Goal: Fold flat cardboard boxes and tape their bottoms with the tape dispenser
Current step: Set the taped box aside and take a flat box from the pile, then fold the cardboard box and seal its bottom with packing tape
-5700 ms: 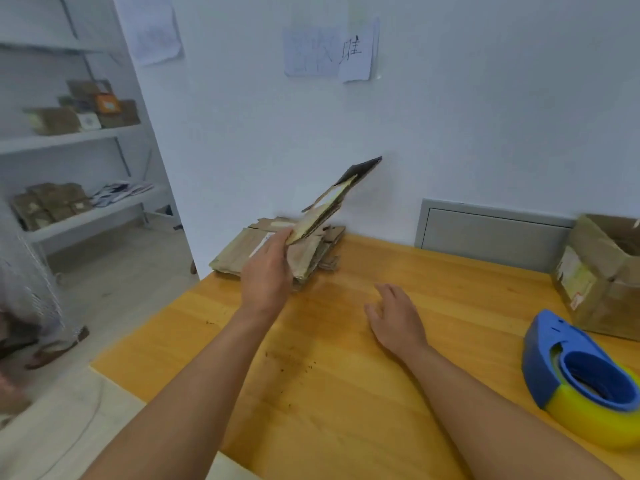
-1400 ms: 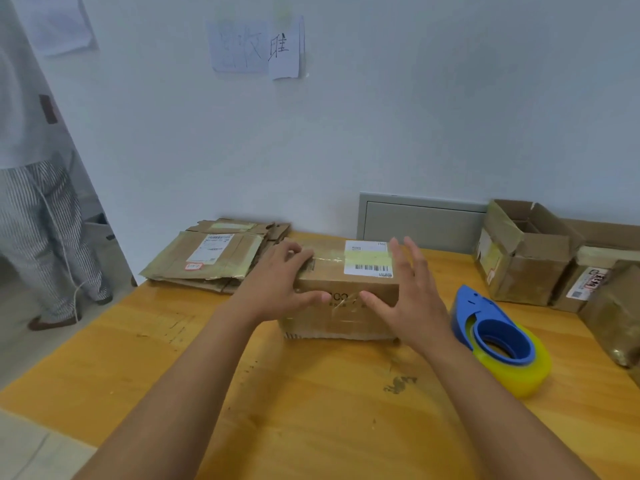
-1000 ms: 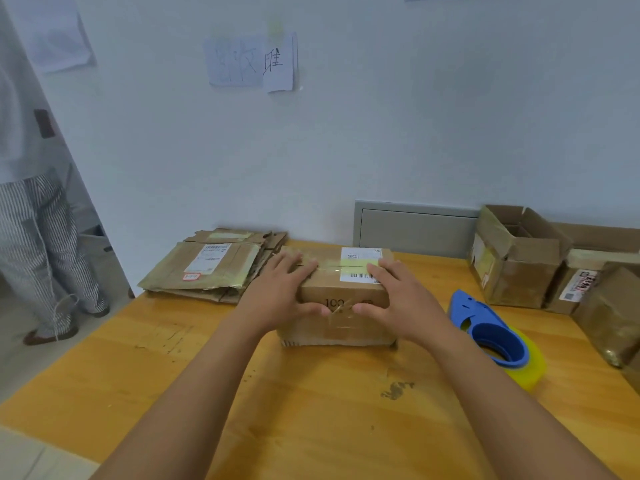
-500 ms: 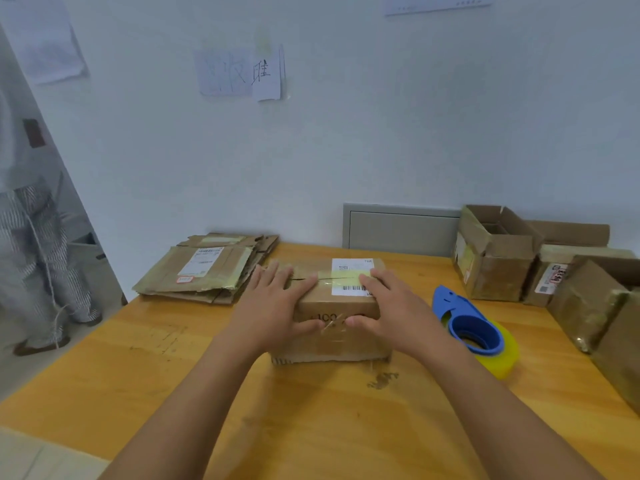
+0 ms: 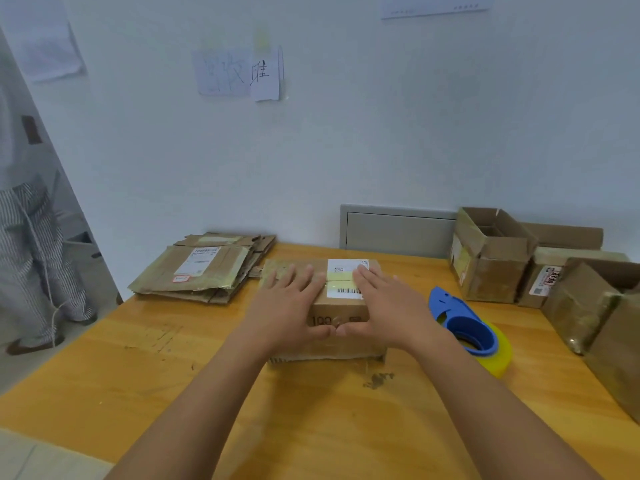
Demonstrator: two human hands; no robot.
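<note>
Wooden table [image 5: 138, 375]: my left hand [image 5: 287, 306] and right hand [image 5: 384, 306] press flat, fingers straight, on the box [image 5: 341, 315] beneath; dispenser [image 5: 467, 332] right of them. Lifting either palm could let flaps spring.

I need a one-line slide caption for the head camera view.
Both hands, left and right, press flat on a folded cardboard box, tape dispenser waiting beside it.

Soft, even indoor light; faint shadows, wide-angle bending at edges.
</note>
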